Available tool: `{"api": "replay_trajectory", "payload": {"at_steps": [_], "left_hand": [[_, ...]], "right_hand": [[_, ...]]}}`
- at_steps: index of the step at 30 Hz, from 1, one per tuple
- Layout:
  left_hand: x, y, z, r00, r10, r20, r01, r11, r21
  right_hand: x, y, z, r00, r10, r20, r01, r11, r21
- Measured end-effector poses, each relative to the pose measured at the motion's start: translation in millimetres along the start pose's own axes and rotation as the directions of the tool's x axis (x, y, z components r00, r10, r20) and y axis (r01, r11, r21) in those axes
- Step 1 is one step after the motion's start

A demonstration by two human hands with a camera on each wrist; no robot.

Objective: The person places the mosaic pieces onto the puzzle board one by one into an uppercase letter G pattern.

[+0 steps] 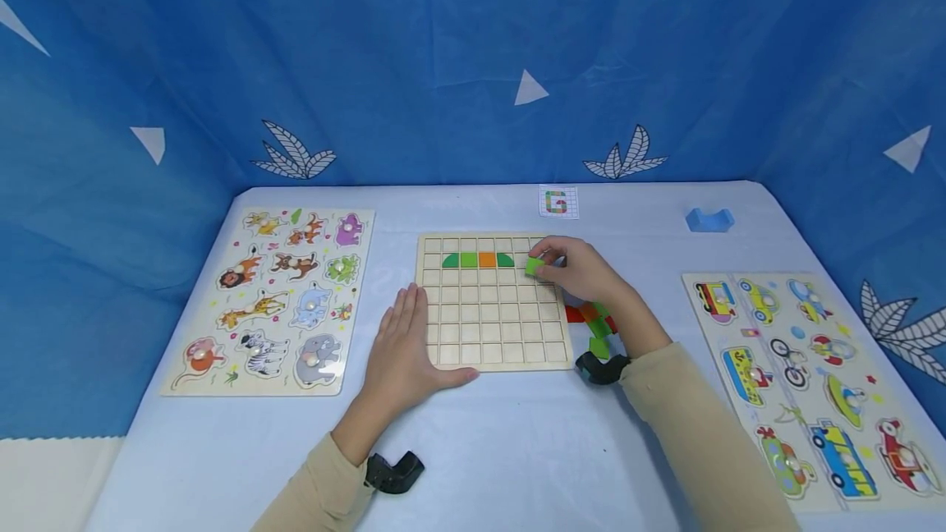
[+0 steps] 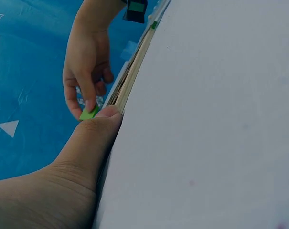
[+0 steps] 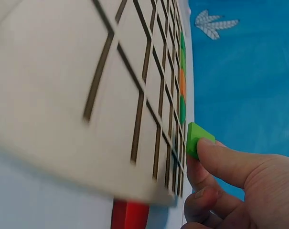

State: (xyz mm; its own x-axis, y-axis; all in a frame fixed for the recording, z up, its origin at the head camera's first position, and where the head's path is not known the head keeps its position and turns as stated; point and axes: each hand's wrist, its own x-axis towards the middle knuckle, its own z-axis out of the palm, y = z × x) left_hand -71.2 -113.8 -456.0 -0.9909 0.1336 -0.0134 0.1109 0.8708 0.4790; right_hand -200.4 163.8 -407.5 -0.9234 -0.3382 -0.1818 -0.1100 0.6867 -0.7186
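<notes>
Sleeves point(image 1: 314, 484) nearest; left hand point(image 1: 399, 351) spread against grid point(image 1: 490, 313), eight o'clock, likely bracing it; right hand point(image 1: 582, 269) pinches green tile point(image 1: 533, 268), two o'clock.

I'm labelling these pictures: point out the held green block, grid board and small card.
Green block point(image 3: 196, 131): right wrist view, its upper part.
Grid board point(image 1: 489, 314): head view, a bare square near its middle.
Small card point(image 1: 558, 203): head view, its printed middle.

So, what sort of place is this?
Probably a children's play or learning area, though whether at home, in a classroom or a studio I can't tell. Clues: an animal puzzle, a vehicle puzzle and a gridded wooden board on one table.
</notes>
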Motion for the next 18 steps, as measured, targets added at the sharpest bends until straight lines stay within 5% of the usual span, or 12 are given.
{"api": "replay_trajectory", "payload": {"at_steps": [18], "left_hand": [[0.5, -1.8, 0.4, 1.0, 0.006, 0.004, -0.006, 1.0, 0.026]], "right_hand": [[35.9, -50.0, 56.9, 0.985, -0.16, 0.069, 0.159, 0.987, 0.023]]}}
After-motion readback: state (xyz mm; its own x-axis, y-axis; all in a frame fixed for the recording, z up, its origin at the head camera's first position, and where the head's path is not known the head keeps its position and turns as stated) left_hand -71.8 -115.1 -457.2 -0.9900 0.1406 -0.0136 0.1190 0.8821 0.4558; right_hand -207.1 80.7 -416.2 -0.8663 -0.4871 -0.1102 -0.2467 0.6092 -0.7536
